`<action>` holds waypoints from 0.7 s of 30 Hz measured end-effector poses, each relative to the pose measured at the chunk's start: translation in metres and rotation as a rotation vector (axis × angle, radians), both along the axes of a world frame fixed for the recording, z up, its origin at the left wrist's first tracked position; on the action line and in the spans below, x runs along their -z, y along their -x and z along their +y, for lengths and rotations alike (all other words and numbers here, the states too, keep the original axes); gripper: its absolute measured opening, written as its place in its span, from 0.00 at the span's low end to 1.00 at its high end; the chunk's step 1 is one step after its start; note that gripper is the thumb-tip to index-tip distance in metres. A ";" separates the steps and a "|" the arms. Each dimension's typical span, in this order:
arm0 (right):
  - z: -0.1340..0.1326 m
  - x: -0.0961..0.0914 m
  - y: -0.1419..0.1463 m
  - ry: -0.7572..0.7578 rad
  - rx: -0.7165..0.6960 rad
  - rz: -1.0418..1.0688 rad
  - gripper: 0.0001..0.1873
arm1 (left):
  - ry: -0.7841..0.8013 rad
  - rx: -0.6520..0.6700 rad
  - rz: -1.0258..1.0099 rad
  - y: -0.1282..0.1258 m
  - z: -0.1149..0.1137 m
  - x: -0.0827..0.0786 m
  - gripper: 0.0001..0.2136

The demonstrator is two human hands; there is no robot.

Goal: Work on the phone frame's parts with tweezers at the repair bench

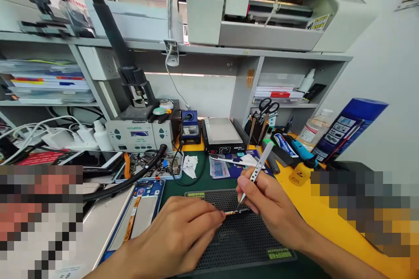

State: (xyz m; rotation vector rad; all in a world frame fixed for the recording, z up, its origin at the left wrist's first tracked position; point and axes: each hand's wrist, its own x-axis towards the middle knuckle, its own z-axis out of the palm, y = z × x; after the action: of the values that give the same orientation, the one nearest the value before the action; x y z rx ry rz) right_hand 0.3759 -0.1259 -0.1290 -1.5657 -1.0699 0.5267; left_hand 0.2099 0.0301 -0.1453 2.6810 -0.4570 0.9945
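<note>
My left hand (185,231) is closed, its fingertips pinching one end of a small thin strip-like electronic part (233,212) with a coppery edge. In my right hand (273,202), closed like a pen grip, is a pair of metal tweezers (261,163) with holes along its arms. The tweezers' tips point down at the strip; whether they touch it I cannot tell. Both hands are over a dark perforated mat (248,244). To the left lies an opened blue-framed tablet (149,211) with an orange flex cable (132,218) across it.
Beyond the hands are a tray of small parts (178,170), a hot-air station (131,135), a soldering station (190,128) and a heating plate (224,133). A black hose (131,185) crosses at left. A yellow bottle (301,173) and blue spray can (353,126) stand right.
</note>
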 end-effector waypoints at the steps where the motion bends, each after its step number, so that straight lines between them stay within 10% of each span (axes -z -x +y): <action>1: -0.001 0.002 0.001 0.002 0.011 -0.003 0.23 | 0.011 -0.004 0.011 0.000 0.000 0.000 0.08; 21: -0.007 0.001 0.005 0.047 -0.006 -0.077 0.20 | -0.053 -0.027 0.068 -0.002 0.002 -0.002 0.16</action>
State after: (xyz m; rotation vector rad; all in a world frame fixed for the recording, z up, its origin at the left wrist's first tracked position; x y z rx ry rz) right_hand 0.3708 -0.1333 -0.1305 -1.6352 -1.1275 0.5024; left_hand 0.2124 0.0317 -0.1430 2.7653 -0.4404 0.9074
